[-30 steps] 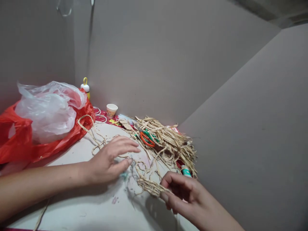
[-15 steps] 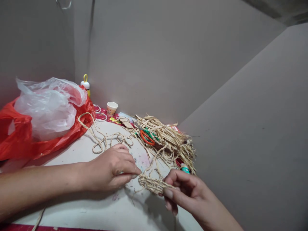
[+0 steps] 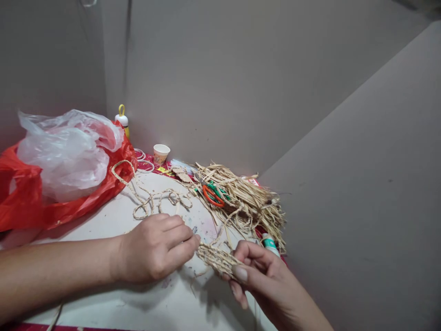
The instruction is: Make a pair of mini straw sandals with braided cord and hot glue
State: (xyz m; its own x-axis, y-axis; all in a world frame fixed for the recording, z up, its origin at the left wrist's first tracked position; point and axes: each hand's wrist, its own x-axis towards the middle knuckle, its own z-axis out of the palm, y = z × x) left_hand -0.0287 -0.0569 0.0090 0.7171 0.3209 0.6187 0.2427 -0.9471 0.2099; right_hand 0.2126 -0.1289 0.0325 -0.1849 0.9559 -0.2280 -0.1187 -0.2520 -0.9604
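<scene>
A flat, tan bundle of braided straw cord (image 3: 217, 258) is held above the white board. My right hand (image 3: 263, 271) pinches its right end between thumb and fingers. At its left end is my left hand (image 3: 161, 248), closed, with its fingertips against the cord; what exactly they pinch is hidden. A long loose braided cord (image 3: 148, 202) lies in loops on the board behind my left hand. More cord runs from the bundle toward a heap of dry straw (image 3: 248, 188) at the back right.
Orange-handled scissors (image 3: 212, 195) rest on the straw beside green handles. A red plastic bag (image 3: 20, 197) with a clear bag (image 3: 69, 156) fills the left. Behind stand a paper cup (image 3: 161, 154) and a yellow-topped bottle (image 3: 121, 120). A white-and-teal tube (image 3: 270, 243) lies right. Grey walls enclose the table.
My left hand has turned, its fingers curling more tightly at the bundle's left end. My right hand and the bundle have shifted slightly left. The view has moved a little.
</scene>
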